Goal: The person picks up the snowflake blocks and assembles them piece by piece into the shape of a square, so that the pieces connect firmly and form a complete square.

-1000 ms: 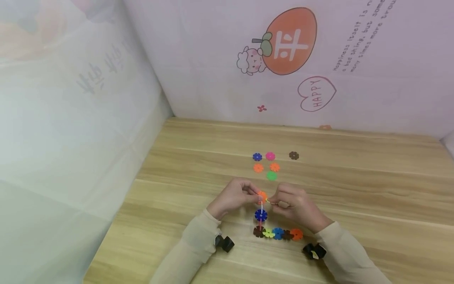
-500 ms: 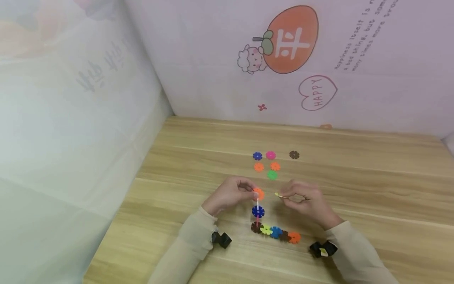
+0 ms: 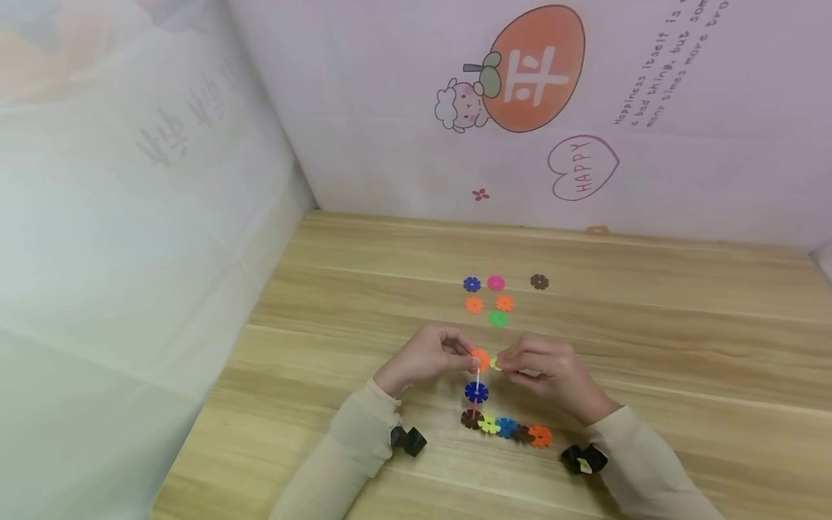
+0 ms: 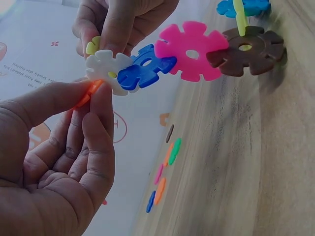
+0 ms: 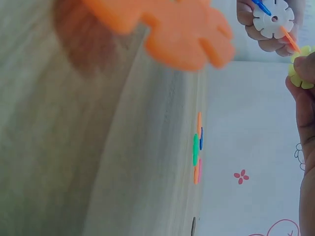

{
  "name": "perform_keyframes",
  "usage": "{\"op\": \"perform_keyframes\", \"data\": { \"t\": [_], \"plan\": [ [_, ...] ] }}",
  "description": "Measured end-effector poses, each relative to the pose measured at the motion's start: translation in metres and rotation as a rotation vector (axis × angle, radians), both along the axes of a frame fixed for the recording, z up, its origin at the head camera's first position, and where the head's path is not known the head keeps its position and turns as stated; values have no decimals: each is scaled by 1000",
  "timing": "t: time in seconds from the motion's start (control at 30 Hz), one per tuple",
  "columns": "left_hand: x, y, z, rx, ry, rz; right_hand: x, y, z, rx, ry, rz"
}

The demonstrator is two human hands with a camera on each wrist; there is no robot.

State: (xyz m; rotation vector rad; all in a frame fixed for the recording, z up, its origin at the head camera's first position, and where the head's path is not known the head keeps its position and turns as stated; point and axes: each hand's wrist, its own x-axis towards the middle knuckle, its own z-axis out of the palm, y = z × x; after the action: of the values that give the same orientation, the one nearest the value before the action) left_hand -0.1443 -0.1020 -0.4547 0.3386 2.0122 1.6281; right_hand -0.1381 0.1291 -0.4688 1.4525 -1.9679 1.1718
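My left hand (image 3: pixel 425 359) pinches an orange notched plastic disc (image 3: pixel 482 357) between thumb and fingers. That disc tops a standing column of a white disc (image 4: pixel 101 63), a blue disc (image 4: pixel 147 69), a pink disc (image 4: pixel 172 46) and a brown disc (image 4: pixel 263 54). On the right side of it, my right hand (image 3: pixel 546 367) pinches a yellow disc (image 5: pixel 297 78), its edge meeting the orange one in the right wrist view. Whether their slots are joined cannot be made out. From the column's brown foot, a chain of yellow, blue, brown and orange discs (image 3: pixel 541 436) runs right.
Loose discs lie on the wooden table (image 3: pixel 682 325) beyond the hands: blue (image 3: pixel 471 284), pink (image 3: pixel 496 282), two orange, green (image 3: pixel 498 319) and, farther right, brown (image 3: pixel 539 282). A printed cloth (image 3: pixel 390 130) hangs along the back and left.
My right hand drew away to the right with the yellow disc, then came back against the orange disc. My left hand keeps its pinch, and the column shifted slightly left and back.
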Motion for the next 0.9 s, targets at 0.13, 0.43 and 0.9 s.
{"op": "perform_keyframes", "data": {
  "t": [0.13, 0.43, 0.9],
  "plan": [
    [1, 1, 1, 0, 4, 0, 1, 0, 1, 10, 9, -12],
    [2, 4, 2, -26, 28, -4, 2, -2, -3, 10, 6, 2],
    [1, 4, 2, -34, 65, -46, 3, 3, 0, 135, 3, -99]
  ]
}}
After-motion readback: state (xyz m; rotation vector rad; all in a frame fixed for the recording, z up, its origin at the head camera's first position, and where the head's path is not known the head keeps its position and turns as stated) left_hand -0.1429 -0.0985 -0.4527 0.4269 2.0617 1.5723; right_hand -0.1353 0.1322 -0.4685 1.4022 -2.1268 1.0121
